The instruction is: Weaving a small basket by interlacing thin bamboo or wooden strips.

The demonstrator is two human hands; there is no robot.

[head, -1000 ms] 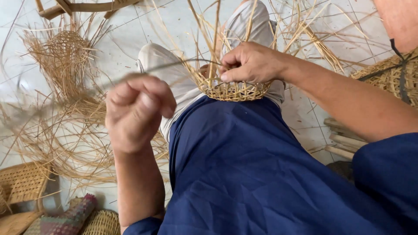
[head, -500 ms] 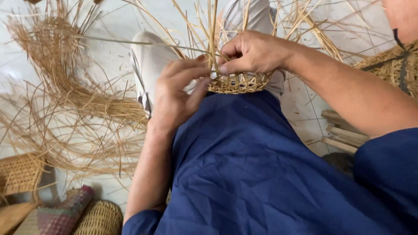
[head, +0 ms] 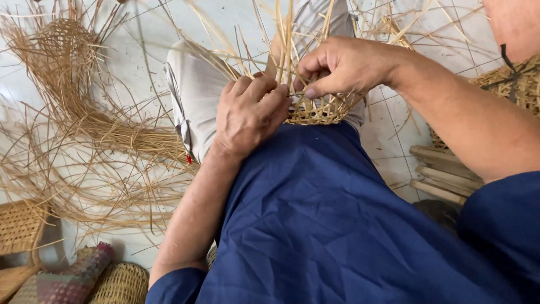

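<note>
A small half-woven straw basket [head: 320, 112] rests on my lap, between my knees, with several loose upright strands [head: 287, 39] sticking up from its rim. My left hand [head: 247, 112] presses against the basket's left rim with its fingers curled on the weave. My right hand [head: 343, 65] sits above the rim and pinches a strand between thumb and fingers. My blue shirt [head: 315, 225] fills the lower middle of the view and hides the basket's near side.
A big bundle of loose straw strands [head: 84, 135] sprawls on the tiled floor at left. Woven baskets [head: 19, 225] and a patterned mat [head: 62, 278] lie at lower left. Another woven basket [head: 514, 84] and a stack of wooden slats [head: 444, 174] are at right.
My left hand came in from the left, where it was pulling a long strand out, and now rests on the basket's rim. My right hand stayed at the rim.
</note>
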